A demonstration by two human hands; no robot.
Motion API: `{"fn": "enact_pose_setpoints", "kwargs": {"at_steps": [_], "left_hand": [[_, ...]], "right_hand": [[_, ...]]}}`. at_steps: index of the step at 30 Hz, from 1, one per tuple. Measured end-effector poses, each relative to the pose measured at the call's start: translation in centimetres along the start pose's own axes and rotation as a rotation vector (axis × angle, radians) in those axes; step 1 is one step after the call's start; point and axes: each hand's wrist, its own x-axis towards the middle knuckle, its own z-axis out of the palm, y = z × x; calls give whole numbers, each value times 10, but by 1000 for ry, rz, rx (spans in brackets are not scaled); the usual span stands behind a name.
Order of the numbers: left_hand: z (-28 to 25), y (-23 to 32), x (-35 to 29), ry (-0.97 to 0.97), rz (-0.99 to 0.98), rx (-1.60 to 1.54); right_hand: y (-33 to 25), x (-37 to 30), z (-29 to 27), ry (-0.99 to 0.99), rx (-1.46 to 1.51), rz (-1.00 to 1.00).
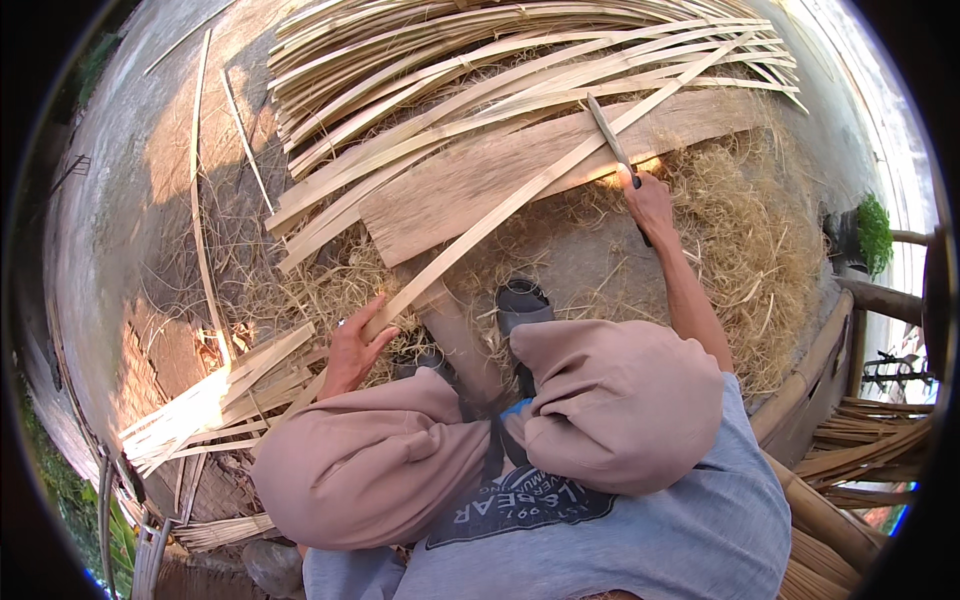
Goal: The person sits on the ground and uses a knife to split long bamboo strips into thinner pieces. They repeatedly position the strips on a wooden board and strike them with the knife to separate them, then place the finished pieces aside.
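A long pale bamboo strip (500, 212) slants from my lap up to the far right, lying across a flat wooden board (450, 190). My left hand (352, 352), with a ring on one finger, has the strip's near part between thumb and fingers. In my right hand (650, 203) is a knife (611, 135), its dark handle end showing below the fist. The blade points up and to the left and crosses the strip over the board; whether it touches the strip I cannot tell.
Many bamboo strips (400, 80) lie stacked beyond the board. Another bundle of strips (220, 400) rests at the left. Curly shavings (745, 270) heap up at the right and are strewn around my sandalled foot (522, 300). Bamboo poles (800, 370) stand at the right edge.
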Motion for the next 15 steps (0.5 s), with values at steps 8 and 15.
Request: {"fn": "enact_pose_setpoints", "kwargs": {"at_steps": [8,15], "left_hand": [[35,35,54,-47,-55,187],[36,35,60,-113,-99,-8]], "right_hand": [[-102,-163,40,-373,279,-204],[-64,-127,24,-183,110,-398]]}}
